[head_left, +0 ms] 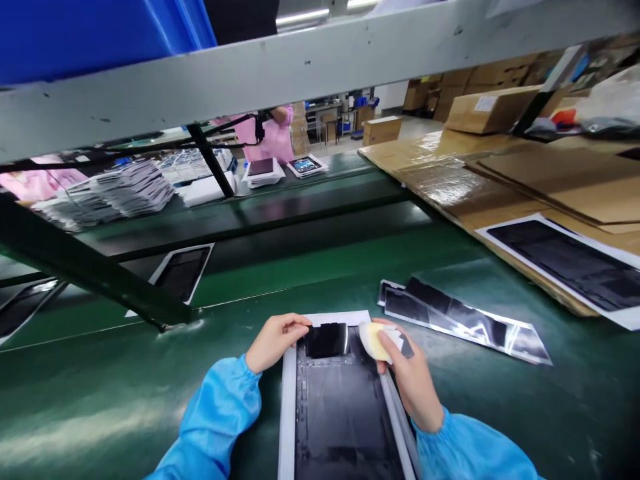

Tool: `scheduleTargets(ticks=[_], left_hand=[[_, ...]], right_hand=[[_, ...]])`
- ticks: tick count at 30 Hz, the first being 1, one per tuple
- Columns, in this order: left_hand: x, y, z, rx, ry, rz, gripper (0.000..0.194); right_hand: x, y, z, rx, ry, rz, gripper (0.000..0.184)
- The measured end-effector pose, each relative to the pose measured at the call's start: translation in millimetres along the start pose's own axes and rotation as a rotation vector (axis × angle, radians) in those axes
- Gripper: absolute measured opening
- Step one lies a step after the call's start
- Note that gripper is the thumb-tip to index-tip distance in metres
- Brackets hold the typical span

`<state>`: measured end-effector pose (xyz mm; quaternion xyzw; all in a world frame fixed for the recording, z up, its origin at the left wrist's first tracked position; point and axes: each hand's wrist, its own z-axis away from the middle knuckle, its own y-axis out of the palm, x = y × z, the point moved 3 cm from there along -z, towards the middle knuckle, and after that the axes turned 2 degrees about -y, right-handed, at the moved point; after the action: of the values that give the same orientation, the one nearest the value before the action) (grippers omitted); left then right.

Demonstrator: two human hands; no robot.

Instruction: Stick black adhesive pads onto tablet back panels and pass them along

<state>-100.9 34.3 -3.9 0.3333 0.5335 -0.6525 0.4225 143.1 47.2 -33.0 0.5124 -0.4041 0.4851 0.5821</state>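
Observation:
A dark, tablet-like panel [345, 407] lies on a white backing on the green bench in front of me. Across its top end sits a small glossy black sheet [327, 340]. My left hand [280, 337] pinches the left edge of this sheet between thumb and fingers. In my right hand [407, 373] is a pale yellow and white pad [380, 341], with a grey piece behind it; its exact kind I cannot make out. The pad is over the panel's top right corner; whether it touches the surface I cannot tell.
Black-and-clear film strips [460, 317] lie to the right. Another dark panel [570, 257] rests on cardboard [565, 177]. A green post [100, 273] stands at left beside a panel on the conveyor [300, 267]. A grey beam [310, 60] crosses overhead; people in pink work beyond.

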Motion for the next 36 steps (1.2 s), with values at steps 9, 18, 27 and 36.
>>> scheduleTargets(ticks=[9,18,27,36], left_hand=[[6.1,16.6,-14.7,0.142,-0.016,-0.005,0.031],[2.7,18.8,-13.9,0.138,-0.045,-0.096,0.033],[5.1,20.0,-12.9,0.137,-0.051,-0.120,0.035],[8.3,20.7,-13.7,0.131,-0.044,-0.124,0.030]], right_hand=[[-3.6,4.1,-4.5,-0.043,-0.030,0.177,0.047],[-13.2,-0.3,2.0,0.067,-0.221,0.421,0.033],[-8.2,2.8,2.0,0.111,-0.278,0.540,0.029],[-11.0,1.8,1.9,0.108,-0.315,0.554,0.025]])
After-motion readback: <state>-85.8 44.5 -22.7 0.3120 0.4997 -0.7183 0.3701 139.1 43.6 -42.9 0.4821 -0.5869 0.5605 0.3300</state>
